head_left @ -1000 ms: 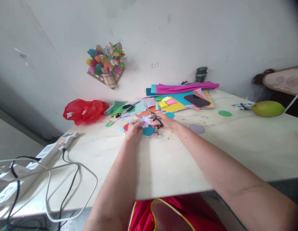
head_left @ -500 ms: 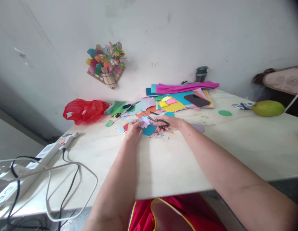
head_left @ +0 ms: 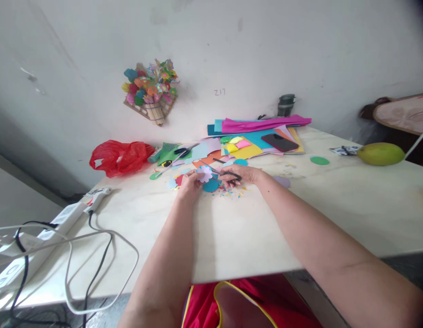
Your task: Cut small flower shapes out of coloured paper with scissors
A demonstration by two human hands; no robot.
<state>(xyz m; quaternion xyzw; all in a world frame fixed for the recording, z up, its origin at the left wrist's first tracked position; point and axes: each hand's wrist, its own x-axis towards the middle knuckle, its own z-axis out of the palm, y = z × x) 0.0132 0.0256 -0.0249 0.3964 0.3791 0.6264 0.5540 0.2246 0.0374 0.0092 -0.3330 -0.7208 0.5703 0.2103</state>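
Between the thumb and fingers of my left hand (head_left: 191, 183) is a light purple paper flower (head_left: 205, 173) with scalloped petals. My right hand (head_left: 239, 175) is closed round the black handles of a pair of scissors (head_left: 234, 176), whose blades point left and away, close beside the flower. Under the hands lies a blue paper circle (head_left: 210, 185). Small coloured paper snippets (head_left: 231, 193) are scattered on the table by my right hand. Other cut shapes, among them a red piece (head_left: 179, 180), lie partly hidden behind my left hand.
Coloured sheets, a phone (head_left: 280, 142) and small bright packets (head_left: 237, 144) cover the back of the table (head_left: 239, 237). A second pair of scissors (head_left: 184, 151) and a red plastic bag (head_left: 119, 157) are at back left. Power strips (head_left: 43, 241) with cables line the left; a mango (head_left: 381, 154) sits right.
The flower has shifted very slightly in my left hand, and the scissor blades look closer together. Both hands stay in nearly the same place.
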